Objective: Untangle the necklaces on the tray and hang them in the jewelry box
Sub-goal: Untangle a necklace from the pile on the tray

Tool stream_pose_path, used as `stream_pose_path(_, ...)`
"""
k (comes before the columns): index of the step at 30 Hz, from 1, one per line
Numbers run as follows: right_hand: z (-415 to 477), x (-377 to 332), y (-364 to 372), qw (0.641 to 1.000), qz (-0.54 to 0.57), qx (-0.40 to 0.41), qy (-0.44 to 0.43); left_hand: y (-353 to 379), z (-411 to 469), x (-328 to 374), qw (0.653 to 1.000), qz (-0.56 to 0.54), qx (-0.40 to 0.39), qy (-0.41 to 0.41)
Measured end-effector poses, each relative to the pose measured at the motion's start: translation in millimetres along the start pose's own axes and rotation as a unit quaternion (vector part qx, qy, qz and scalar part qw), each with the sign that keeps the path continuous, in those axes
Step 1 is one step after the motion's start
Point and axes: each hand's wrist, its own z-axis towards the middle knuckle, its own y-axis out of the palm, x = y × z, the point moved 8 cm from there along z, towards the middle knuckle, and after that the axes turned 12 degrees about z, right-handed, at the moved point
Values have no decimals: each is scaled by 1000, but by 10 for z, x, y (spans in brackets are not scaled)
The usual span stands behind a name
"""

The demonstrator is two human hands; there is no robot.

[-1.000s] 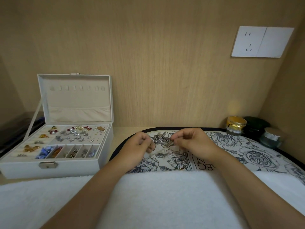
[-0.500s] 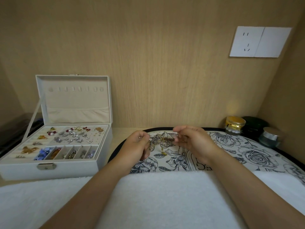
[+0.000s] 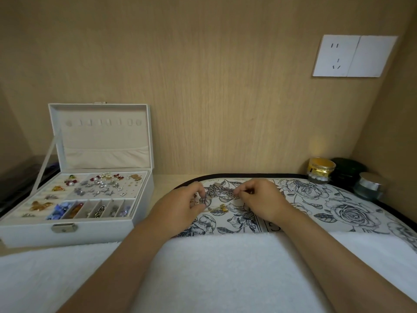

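Note:
A tangled bunch of silver necklaces [image 3: 220, 191] stretches between my two hands just above the floral tray [image 3: 338, 206]. My left hand [image 3: 182, 205] pinches the chains at their left end. My right hand [image 3: 262, 199] pinches them at the right end. A small gold pendant [image 3: 222, 208] lies on the tray just below the tangle. The white jewelry box [image 3: 90, 231] stands open to the left, its lid upright with a row of hooks [image 3: 103, 122] that carry nothing.
The box's compartments hold several earrings, brooches and beads. A white towel [image 3: 214, 267] covers the tray's near part. A gold jar [image 3: 321, 169], a dark jar [image 3: 348, 169] and a silver-lidded jar [image 3: 370, 185] stand at the back right. A wall socket [image 3: 353, 55] sits above.
Both hands have sunk slightly toward the tray with the chains. The tangle is spread a bit wider between them. The gold pendant now rests on the tray.

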Motion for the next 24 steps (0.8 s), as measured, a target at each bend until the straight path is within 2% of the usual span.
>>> stream_pose_path(7, 140, 7, 63, 997, -68, 17, -28, -60, -34, -115, 996, 87, -15, -12)
stream_pose_path(10, 140, -8, 109, 993, -113, -3, -42, -77, -59, -120, 993, 114, -24, -11)
stream_pose_path(15, -29, -231, 210, 983, -137, -51, -112, -91, -59, -86, 992, 119, -26, 9)
stream_pose_path(17, -87, -268, 286, 977, -164, -85, -112, -89, -57, -72, 992, 121, -27, 14)
stream_pose_path(20, -105, -293, 255, 973, -182, -89, -110, -111, -56, -57, 990, 136, -16, 16)
stream_pose_path(24, -114, -167, 96, 964, -234, -112, -51, -118, -59, -44, 989, 143, -7, 18)
